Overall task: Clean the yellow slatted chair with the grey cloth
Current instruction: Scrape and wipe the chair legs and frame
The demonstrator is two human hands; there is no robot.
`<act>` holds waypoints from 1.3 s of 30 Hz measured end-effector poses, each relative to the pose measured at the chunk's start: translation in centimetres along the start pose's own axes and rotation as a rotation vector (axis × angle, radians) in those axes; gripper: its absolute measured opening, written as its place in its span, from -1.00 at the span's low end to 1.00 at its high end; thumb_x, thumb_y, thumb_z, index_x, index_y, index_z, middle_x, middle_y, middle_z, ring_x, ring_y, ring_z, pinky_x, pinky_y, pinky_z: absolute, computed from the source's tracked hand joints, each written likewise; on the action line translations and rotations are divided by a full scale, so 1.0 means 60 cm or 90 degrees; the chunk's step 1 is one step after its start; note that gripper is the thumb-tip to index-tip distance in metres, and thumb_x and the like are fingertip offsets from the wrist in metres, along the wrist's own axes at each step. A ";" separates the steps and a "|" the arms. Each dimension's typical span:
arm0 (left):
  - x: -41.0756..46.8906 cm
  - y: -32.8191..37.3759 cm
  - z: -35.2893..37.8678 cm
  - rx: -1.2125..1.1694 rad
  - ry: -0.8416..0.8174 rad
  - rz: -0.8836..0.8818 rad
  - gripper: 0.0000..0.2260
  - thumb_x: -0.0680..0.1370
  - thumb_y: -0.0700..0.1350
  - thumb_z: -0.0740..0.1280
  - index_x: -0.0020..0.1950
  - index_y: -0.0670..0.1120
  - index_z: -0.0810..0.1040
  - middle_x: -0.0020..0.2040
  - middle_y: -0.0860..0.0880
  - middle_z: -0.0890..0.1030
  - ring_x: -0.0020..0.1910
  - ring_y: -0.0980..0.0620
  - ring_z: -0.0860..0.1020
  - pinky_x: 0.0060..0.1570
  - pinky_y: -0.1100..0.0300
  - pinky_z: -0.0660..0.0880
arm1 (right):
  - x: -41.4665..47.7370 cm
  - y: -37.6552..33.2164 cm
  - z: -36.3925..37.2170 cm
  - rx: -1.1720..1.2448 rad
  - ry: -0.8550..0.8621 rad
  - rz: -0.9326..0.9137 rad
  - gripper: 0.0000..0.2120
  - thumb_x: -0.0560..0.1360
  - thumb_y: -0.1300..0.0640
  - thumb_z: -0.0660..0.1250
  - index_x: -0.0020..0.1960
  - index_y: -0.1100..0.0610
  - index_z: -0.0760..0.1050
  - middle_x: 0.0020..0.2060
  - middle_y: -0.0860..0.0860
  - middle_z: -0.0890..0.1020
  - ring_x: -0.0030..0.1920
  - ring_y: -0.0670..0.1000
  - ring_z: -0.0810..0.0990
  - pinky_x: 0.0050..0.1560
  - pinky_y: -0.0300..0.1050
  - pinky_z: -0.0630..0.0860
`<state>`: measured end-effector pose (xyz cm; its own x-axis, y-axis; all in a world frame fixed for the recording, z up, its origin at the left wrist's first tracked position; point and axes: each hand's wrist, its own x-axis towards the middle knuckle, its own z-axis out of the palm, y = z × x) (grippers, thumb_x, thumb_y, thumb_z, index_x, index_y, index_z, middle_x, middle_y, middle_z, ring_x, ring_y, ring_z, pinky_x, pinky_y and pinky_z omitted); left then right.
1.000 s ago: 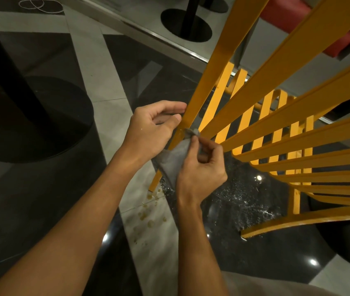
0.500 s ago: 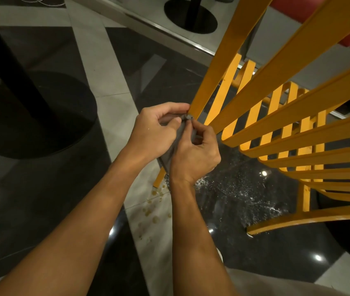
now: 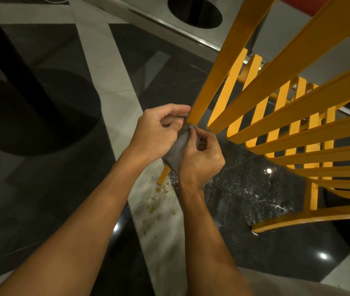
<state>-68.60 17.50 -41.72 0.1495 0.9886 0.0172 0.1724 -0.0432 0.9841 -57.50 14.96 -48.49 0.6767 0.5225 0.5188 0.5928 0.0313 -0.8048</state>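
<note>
Grey cloth | left hand, right hand: each grip pinches it at yellow chair upright | black table base nearby

Dark glossy floor, with a pale tile strip running diagonally through it. On the left, a round black table base with its post rising out of it. Brownish drops dot the pale strip, and just beside them water spatter glitters on the dark tile. At the top there's a metal strip and a second black base.

Dim, floor glare (overhead lamps), wide-angle bowing
</note>
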 end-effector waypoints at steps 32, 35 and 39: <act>-0.019 -0.070 0.012 -0.041 0.109 -0.061 -0.77 0.59 -0.06 0.50 0.25 0.08 0.71 0.09 0.23 0.69 0.07 0.33 0.63 0.05 0.33 0.63 | 0.084 -0.024 -0.111 -0.010 -0.398 0.266 -0.84 0.63 0.20 0.40 0.15 0.00 0.67 -0.10 -0.21 0.69 -0.04 -0.25 0.66 0.04 -0.32 0.60; -0.006 -0.072 0.024 -0.021 0.110 -0.051 -0.80 0.55 0.01 0.54 0.18 0.12 0.73 0.09 0.20 0.70 0.11 0.21 0.65 0.12 0.19 0.66 | 0.102 -0.027 -0.114 -0.083 -0.368 0.201 -0.78 0.63 0.15 0.38 0.26 0.06 0.63 -0.14 -0.29 0.59 0.04 -0.17 0.63 0.17 -0.19 0.61; 0.005 -0.077 0.037 0.065 0.137 0.042 -0.83 0.52 -0.08 0.58 0.10 0.00 0.75 0.07 0.14 0.71 0.10 0.26 0.64 0.12 0.26 0.63 | 0.115 -0.037 -0.127 -0.169 -0.341 0.125 -0.72 0.66 0.00 0.36 0.33 0.07 0.61 0.10 -0.13 0.66 -0.01 -0.34 0.45 0.10 -0.68 0.29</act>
<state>-67.19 17.70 -46.63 -0.0450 0.9907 0.1282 0.2679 -0.1117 0.9570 -50.83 11.99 -40.91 0.5116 0.8538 0.0969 0.6147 -0.2849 -0.7355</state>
